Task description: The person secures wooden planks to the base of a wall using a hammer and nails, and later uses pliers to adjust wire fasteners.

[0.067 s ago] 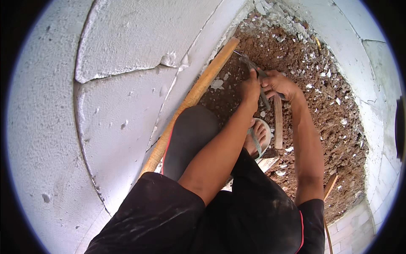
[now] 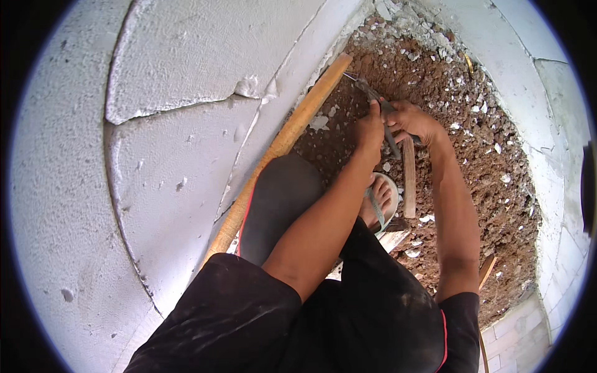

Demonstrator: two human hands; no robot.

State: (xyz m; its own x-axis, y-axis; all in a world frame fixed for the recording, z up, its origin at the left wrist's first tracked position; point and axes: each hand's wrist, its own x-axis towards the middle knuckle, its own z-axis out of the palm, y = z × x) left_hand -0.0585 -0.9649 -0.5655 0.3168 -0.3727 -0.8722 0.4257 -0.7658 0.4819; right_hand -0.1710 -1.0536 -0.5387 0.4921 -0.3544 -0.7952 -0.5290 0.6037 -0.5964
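Both my hands are on a dark pair of pliers or pincers, held low over the brown soil. My left hand closes round the tool from the left, its thumb along it. My right hand grips it from the right, fingers curled. Its jaws meet a thin shiny metal piece, like a nail or wire, by the far end of a long wooden pole. Below my right hand lies a wooden stick; that hand hides its upper end.
A pale block wall rises along the left, the pole leaning beside it. Another light wall curves round the right. White rubble is scattered over the soil. My sandalled foot stands near the stick, and a thin wood strip lies at lower right.
The tool's handles have shifted very slightly to the right between my hands. My right forearm has moved a little to the right.
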